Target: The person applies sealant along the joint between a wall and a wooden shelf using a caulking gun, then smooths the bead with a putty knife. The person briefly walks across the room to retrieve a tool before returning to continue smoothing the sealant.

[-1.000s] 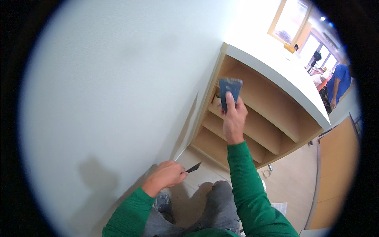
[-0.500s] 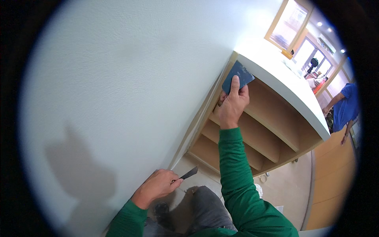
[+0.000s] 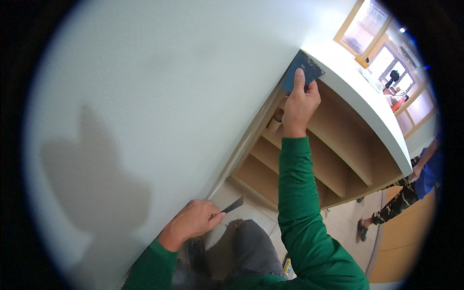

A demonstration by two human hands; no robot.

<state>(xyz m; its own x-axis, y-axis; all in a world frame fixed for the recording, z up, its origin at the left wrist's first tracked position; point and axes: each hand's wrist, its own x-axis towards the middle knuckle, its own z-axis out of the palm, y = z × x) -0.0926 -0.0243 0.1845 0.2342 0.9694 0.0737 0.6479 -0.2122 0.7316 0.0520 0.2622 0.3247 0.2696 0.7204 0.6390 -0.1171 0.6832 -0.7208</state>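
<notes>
My right hand [image 3: 300, 108] is raised at the corner where the pale wall [image 3: 169, 96] meets a white countertop [image 3: 369, 101]. It grips a blue flat filler spreader [image 3: 308, 70], smeared with pale residue, thumb lying on its face. The spreader's tip reaches the corner under the counter's end; whether it presses on the surface I cannot tell. Low beside the wall, my left hand [image 3: 191, 223] is closed around the dark handle of a putty knife [image 3: 235, 204]. Its blade points right, away from the wall, touching nothing.
Below the counter stands an open wooden shelf unit [image 3: 333, 166] with a small cylindrical item [image 3: 276, 121] on it. A person [image 3: 425, 179] in a blue top and camouflage trousers is at the far right. Wood-framed glass panels [image 3: 365, 26] rise behind the counter.
My right hand and the spreader have moved up toward the corner of wall and counter. The view has shifted slightly. More of the other person's legs now shows. My left hand still holds the putty knife.
</notes>
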